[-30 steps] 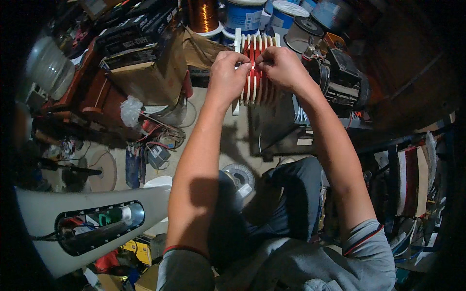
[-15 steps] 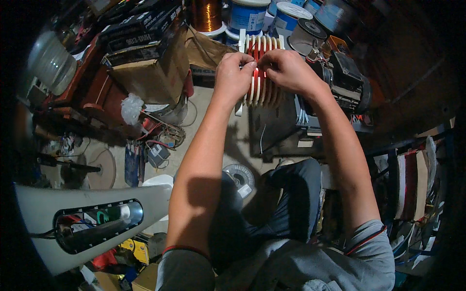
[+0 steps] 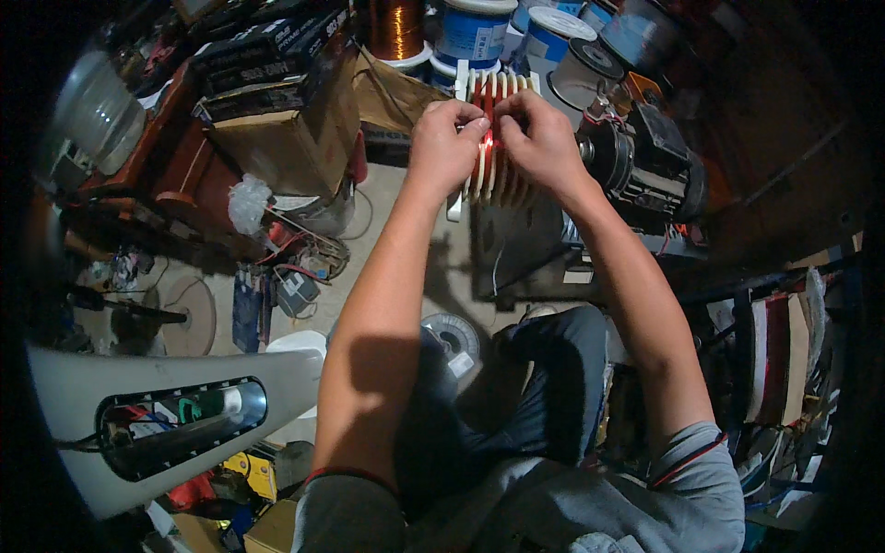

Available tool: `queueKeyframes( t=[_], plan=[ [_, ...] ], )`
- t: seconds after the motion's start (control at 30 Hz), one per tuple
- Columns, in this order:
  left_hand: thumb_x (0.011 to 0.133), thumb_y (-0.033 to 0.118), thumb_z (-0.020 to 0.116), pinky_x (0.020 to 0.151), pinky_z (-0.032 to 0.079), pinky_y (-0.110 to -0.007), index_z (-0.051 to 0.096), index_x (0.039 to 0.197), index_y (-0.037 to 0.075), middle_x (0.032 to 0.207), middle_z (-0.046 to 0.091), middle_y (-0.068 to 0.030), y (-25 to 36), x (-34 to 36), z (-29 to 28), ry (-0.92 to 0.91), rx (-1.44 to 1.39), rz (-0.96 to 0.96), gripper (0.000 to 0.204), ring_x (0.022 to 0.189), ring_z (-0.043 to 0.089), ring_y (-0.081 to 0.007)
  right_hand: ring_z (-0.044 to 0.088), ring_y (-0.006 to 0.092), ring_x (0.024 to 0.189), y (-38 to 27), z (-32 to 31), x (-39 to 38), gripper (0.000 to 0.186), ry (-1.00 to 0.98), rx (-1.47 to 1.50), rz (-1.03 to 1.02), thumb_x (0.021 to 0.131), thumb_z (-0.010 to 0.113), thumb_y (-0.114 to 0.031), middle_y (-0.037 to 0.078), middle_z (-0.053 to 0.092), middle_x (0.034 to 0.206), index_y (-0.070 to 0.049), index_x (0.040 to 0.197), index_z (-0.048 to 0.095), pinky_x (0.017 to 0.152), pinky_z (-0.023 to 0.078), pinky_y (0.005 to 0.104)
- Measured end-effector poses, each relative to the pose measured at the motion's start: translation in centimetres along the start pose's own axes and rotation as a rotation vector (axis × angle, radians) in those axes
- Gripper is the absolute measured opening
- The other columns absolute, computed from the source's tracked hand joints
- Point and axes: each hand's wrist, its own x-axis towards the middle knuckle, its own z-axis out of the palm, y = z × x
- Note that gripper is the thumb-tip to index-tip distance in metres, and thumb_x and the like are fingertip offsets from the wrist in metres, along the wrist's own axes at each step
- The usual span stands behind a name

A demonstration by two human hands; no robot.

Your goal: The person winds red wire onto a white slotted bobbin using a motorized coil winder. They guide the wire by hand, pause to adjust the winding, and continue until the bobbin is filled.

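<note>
Ahead of me stands a ribbed winding former [image 3: 489, 175] with several pale flanges and bright red strands in the slots between them. My left hand [image 3: 449, 146] is at its left side, thumb and forefinger pinched together over the red strands. Whatever lies in that pinch is too small to make out. My right hand [image 3: 544, 143] is over the former's right side, fingers curled in toward the slots, its fingertips close to the left ones. What these fingers hold, if anything, is hidden. A red glint shows between the two hands.
An electric motor [image 3: 645, 166] sits right of the former. Behind are a copper wire spool [image 3: 396, 32] and blue-and-white tubs [image 3: 475, 32]. Cardboard boxes [image 3: 286, 152] are stacked at left. A pale lamp-like arm [image 3: 304, 369] crosses the lower left. A wire reel [image 3: 452, 336] lies by my legs.
My right hand has turned slightly, its thumb and forefinger now a little apart, and the wrist has shifted left. My left hand keeps its pinch in nearly the same place.
</note>
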Motion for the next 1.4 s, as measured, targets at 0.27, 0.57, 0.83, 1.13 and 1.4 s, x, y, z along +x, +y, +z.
queueKeyframes(
  t=[0.27,0.57,0.83,1.13,1.4],
  plan=[
    [0.081,0.017,0.068,0.075,0.049,-0.032,0.067,0.091,-0.001,0.088,0.065,-0.0122,0.4,-0.1,-0.4,-0.014,0.045,-0.029,0.020,0.079,0.062,-0.0199,0.062,0.0383,0.082,-1.8,-2.1,0.5,0.018,-0.285,-0.601,-0.204,0.075,0.060,-0.012,0.018,0.059,0.088,-0.001,0.089,0.058,0.070,0.052,0.0462],
    [0.082,0.017,0.067,0.076,0.049,-0.032,0.067,0.092,-0.001,0.088,0.065,-0.0126,0.2,0.0,-0.1,-0.017,0.017,-0.008,0.021,0.081,0.062,-0.0195,0.059,0.0116,0.075,0.7,0.1,0.0,0.013,-0.004,0.395,0.303,0.087,0.059,-0.004,0.008,0.064,0.085,0.004,0.097,0.061,0.072,0.049,0.0269],
    [0.082,0.017,0.067,0.073,0.049,-0.031,0.067,0.093,-0.001,0.084,0.067,-0.0113,0.0,0.0,-0.4,-0.018,0.030,-0.014,0.021,0.077,0.062,-0.0179,0.060,0.0377,0.081,0.2,-2.1,-0.4,0.020,-0.149,-0.489,-0.273,0.082,0.058,-0.006,0.017,0.057,0.088,-0.003,0.102,0.059,0.068,0.050,0.0425],
    [0.084,0.018,0.067,0.072,0.048,-0.029,0.067,0.096,-0.002,0.084,0.067,-0.0078,0.3,0.2,-0.4,-0.035,-0.108,-0.110,0.023,0.075,0.060,-0.0133,0.065,0.0292,0.079,-0.4,-1.9,0.7,0.020,-0.002,-0.019,-0.028,0.080,0.062,-0.014,0.018,0.064,0.084,0.000,0.095,0.063,0.071,0.051,0.0351],
    [0.085,0.015,0.066,0.072,0.049,-0.026,0.066,0.095,-0.002,0.084,0.067,-0.0068,1.0,0.3,0.3,0.115,-0.180,-0.098,0.020,0.077,0.060,-0.0108,0.068,0.0257,0.077,0.6,0.3,0.5,0.016,0.135,0.240,0.114,0.077,0.065,-0.007,0.016,0.069,0.084,0.000,0.091,0.068,0.071,0.053,0.0330]
  ],
)
